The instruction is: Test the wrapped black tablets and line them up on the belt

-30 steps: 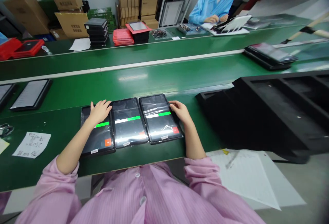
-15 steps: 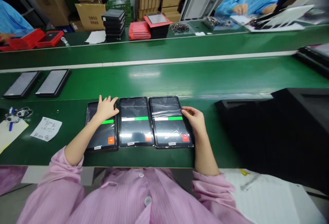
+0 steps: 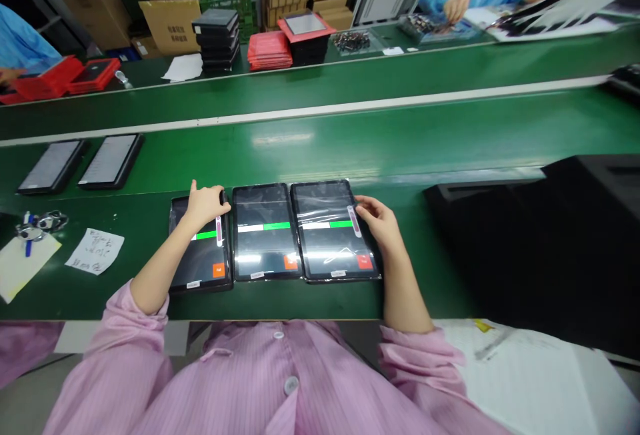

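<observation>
Three black tablets in clear film lie side by side on the green bench, screens lit with a white-and-green bar and an orange-red box. My left hand (image 3: 204, 204) lies across the top of the left tablet (image 3: 197, 262), thumb and curled fingers closed at its right edge, one finger pointing up. With thumb and fingers, my right hand (image 3: 381, 223) pinches the right edge of the right tablet (image 3: 330, 248). Between them the middle tablet (image 3: 265, 245) is untouched. A slider strip shows on the left and right screens, beside my fingers.
Two tablets (image 3: 107, 160) lie at the back left. A handwritten note (image 3: 95, 250) and keyring-like metal pieces (image 3: 50, 220) are on the left. Black foam-like material (image 3: 530, 262) covers the right. Across the bench, a person in blue has a hand (image 3: 456, 8) over small parts.
Slider strips have appeared on the left and right tablet screens. My left fingers have curled in more toward the tablet's edge. The view has shifted slightly.
</observation>
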Available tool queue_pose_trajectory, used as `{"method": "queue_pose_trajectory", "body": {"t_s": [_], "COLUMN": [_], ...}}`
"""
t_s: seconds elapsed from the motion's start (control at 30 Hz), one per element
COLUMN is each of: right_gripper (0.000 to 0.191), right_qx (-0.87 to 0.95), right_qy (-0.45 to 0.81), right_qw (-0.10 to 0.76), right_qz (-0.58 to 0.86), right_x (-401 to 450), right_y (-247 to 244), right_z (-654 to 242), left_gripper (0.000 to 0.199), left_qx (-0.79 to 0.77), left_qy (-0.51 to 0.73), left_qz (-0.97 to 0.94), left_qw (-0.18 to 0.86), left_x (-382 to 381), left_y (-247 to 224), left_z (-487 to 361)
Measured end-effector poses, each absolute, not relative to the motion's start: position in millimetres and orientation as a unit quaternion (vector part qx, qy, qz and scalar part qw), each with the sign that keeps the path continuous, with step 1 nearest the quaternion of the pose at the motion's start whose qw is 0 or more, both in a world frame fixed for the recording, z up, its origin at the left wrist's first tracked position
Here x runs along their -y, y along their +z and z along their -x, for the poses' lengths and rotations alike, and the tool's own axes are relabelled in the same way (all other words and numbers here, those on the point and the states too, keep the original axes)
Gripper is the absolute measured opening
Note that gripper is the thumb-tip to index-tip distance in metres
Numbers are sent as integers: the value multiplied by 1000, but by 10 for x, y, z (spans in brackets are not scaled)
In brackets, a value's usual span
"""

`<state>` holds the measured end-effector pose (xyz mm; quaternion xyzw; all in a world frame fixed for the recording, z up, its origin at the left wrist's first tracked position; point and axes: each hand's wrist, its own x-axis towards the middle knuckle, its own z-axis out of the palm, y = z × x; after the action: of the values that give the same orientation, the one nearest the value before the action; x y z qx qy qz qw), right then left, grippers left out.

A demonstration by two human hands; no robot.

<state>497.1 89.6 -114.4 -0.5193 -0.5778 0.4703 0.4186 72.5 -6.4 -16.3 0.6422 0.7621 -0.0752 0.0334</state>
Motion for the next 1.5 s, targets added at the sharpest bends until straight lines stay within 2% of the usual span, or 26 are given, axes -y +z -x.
{"method": "queue_pose_trajectory", "body": {"t_s": [0.3, 0.43, 0.63, 0.7, 0.8, 0.97, 1.5], "right_gripper": [36, 34, 35, 36, 36, 35, 36], "right_qx": [603, 610, 620, 621, 624, 627, 623], "right_qy": [446, 438, 454, 453, 448, 449, 458], "right_qw": [410, 416, 404, 405, 403, 395, 390], "right_qz": [519, 513, 496, 496, 498, 500, 500], "right_x": [-902, -902, -921, -921, -916, -906, -903], "right_y": [-1090, -1099, -1087, -1090, -1093, -1084, -1086], "right_z": [-4947, -4936, -4965, -4969, -4971, -4974, -4991], "left_gripper": [46, 49, 79, 83, 71, 46, 51], "left_qx": [-763, -721, -539, -493, -479, -477, -476], "left_qy": [-137, -87, -46, -43, -61, -106, -89], "left_qz": [-630, -687, -827, -841, -837, -831, -834], "left_qw": [35, -8, 155, 216, 258, 266, 264], "left_x": [0, -137, -556, -657, -704, -686, -791], "left_y": [-145, -120, -138, -144, -141, -136, -135], "left_z": [-739, -1147, -1599, -1589, -1542, -1573, -1585]}}
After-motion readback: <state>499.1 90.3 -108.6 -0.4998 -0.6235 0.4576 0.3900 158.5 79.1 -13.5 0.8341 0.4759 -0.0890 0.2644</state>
